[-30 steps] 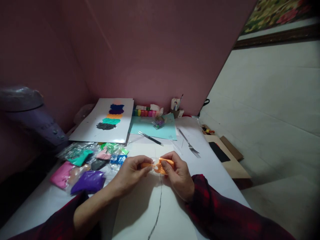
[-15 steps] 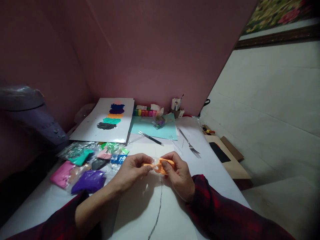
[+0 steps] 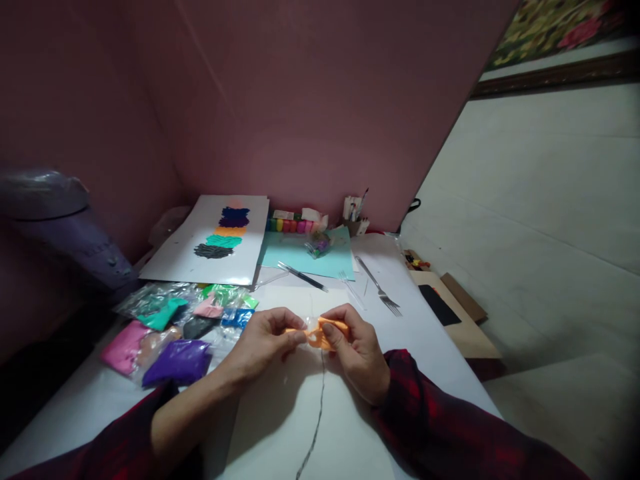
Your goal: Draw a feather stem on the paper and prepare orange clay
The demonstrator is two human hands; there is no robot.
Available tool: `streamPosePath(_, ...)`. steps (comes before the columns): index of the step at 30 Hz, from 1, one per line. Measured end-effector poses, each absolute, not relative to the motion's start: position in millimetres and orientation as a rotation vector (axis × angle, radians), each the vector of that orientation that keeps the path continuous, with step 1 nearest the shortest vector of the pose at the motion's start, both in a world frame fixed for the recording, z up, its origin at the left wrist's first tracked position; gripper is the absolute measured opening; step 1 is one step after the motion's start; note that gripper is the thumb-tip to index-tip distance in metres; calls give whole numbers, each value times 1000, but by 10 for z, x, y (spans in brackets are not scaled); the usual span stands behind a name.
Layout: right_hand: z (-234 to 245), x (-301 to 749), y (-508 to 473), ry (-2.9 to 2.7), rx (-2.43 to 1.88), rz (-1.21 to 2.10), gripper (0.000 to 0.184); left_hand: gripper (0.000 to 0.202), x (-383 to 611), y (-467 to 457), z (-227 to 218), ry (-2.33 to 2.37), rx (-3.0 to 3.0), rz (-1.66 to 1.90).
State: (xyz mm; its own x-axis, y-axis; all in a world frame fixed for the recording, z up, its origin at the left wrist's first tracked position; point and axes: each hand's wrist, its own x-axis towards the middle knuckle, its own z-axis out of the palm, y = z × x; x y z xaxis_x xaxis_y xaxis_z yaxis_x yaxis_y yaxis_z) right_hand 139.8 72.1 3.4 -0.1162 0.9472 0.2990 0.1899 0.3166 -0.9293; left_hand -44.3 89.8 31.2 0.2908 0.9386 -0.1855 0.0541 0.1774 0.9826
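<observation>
A piece of orange modelling clay [image 3: 320,339], with some clear plastic about it, is stretched between my two hands above a white sheet [image 3: 280,427]. My left hand [image 3: 270,337] pinches its left end between thumb and fingertips. The larger lump is gripped by my right hand [image 3: 353,340], thumb on top and fingers curled behind. Between the hands the clay is thin and has gaps in it. A thin dark twisted strand [image 3: 319,420] lies on the sheet below, running toward me.
Bags of coloured clay [image 3: 177,362] lie to the left. Behind them is a board with coloured clay bands [image 3: 165,263]. Tweezers [image 3: 304,276], a metal fork [image 3: 381,290] and a clear plastic fork [image 3: 353,290] lie beyond my hands. A purple bottle [image 3: 75,233] stands far left.
Both hands stay almost in place, still holding the orange clay. The left fingers have shifted very slightly at its thin end.
</observation>
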Motion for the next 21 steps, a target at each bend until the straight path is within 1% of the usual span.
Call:
streamPosePath(3,32,1401,723,-1559,-1070,924,22,23,-450,899,305,1102,1248,817)
streamPosePath(8,35,1401,725,-1561,-1071,912,21,29,-457,880,311,1074,1255,861)
streamPosePath(21,44,1392,721,-1545,-1057,941,22,17,-441,864,342,1175,1609,799)
